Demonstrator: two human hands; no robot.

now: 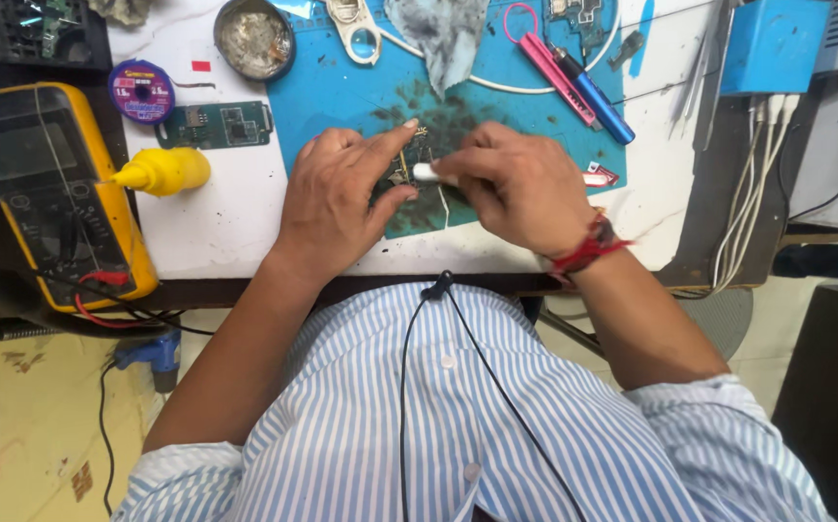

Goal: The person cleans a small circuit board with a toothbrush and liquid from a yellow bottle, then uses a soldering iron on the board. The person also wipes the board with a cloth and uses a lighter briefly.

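My left hand [341,198] pins a small dark circuit board [405,166] to the stained blue work mat [341,92], forefinger and thumb on either side of it. My right hand [520,184] is closed around a thin white stick-like tool [428,174] whose tip touches the board. Most of the board is hidden under my fingers. A red thread band circles my right wrist.
A yellow multimeter [51,188] with red and black leads lies at the left. Nearby are a yellow squeeze bottle [162,171], a green circuit board [216,126], a solder wire spool [143,92] and a round tin [254,39]. Pink and blue pens [578,77], a grey rag [443,34] and a blue box [772,43] sit beyond.
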